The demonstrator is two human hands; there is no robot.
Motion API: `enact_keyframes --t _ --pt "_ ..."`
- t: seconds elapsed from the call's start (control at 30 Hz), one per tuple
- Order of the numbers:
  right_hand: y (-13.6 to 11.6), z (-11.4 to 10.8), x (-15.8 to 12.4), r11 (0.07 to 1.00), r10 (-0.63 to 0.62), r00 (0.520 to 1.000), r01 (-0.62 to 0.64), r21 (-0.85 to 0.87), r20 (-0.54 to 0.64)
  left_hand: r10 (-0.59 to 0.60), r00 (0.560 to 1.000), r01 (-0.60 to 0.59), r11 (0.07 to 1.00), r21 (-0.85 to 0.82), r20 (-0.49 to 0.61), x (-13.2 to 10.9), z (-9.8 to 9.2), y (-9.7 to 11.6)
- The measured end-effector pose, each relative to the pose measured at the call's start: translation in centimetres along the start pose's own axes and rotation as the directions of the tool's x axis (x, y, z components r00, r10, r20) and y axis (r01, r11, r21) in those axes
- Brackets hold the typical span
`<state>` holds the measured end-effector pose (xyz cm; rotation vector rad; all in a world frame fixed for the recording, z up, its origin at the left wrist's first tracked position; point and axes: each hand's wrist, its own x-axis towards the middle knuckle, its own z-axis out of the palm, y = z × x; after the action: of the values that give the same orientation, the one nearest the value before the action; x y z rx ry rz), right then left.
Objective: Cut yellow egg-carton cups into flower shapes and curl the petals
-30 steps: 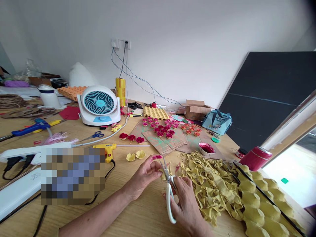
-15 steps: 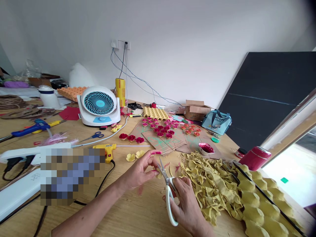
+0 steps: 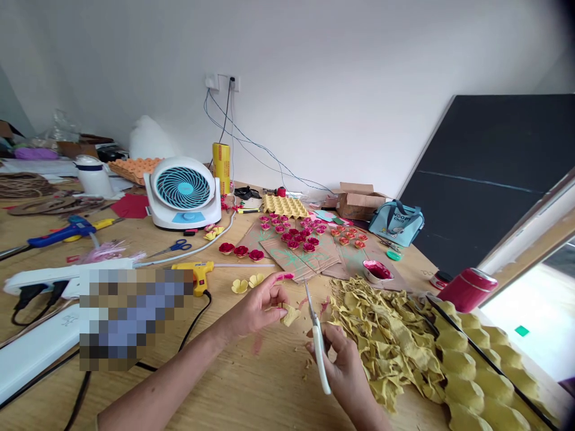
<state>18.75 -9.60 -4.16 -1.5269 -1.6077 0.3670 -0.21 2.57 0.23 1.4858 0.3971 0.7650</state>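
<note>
My left hand (image 3: 258, 308) pinches a small yellow egg-carton piece (image 3: 290, 314) between thumb and fingers; pink stains mark the fingertips. White-handled scissors (image 3: 320, 353) are in my right hand (image 3: 344, 365), their blades pointing up and away, just right of the piece and apart from it. A heap of torn yellow carton scraps (image 3: 390, 335) lies right of the scissors. Two yellow carton flowers (image 3: 239, 286) rest beyond my left hand. Farther off, dark red flowers (image 3: 241, 251) stand in a row, and more pink flowers (image 3: 293, 239) sit on cardboard (image 3: 323, 257).
A yellow egg tray (image 3: 465, 359) and a red can (image 3: 469, 289) are at the right. Near the cardboard stands a bowl of red paint (image 3: 378, 271). Leftward are a yellow glue gun (image 3: 200, 275), a power strip (image 3: 67, 281), blue scissors (image 3: 179, 245) and a white fan (image 3: 184, 191).
My right hand has turned the scissors and drawn them rightward, away from my left hand. The yellow piece in my left hand now shows more fully.
</note>
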Motion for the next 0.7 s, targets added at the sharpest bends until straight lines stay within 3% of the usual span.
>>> enact_keyframes --t 0.1,0.27,0.5,0.7 --pt "0.0 -0.2 0.1 0.982 0.078 0.996 -0.068 0.173 -0.049 -0.042 0.998 0.043 0.999 -0.014 0.036 0.0 0.2 -0.2" --pt "-0.5 -0.2 0.3 0.911 0.119 0.992 -0.095 0.400 -0.035 -0.093 0.990 0.090 0.995 0.030 0.106 -0.4 0.9 -1.2" --pt "-1.0 0.7 0.2 0.869 0.111 0.991 -0.131 0.477 0.069 -0.103 0.984 0.070 0.975 0.212 0.147 -0.9 1.9 -2.6" --pt "-0.6 1.1 0.3 0.808 0.149 0.989 -0.130 0.574 0.014 -0.021 0.987 0.003 0.994 0.110 0.160 -0.8 2.1 -2.6"
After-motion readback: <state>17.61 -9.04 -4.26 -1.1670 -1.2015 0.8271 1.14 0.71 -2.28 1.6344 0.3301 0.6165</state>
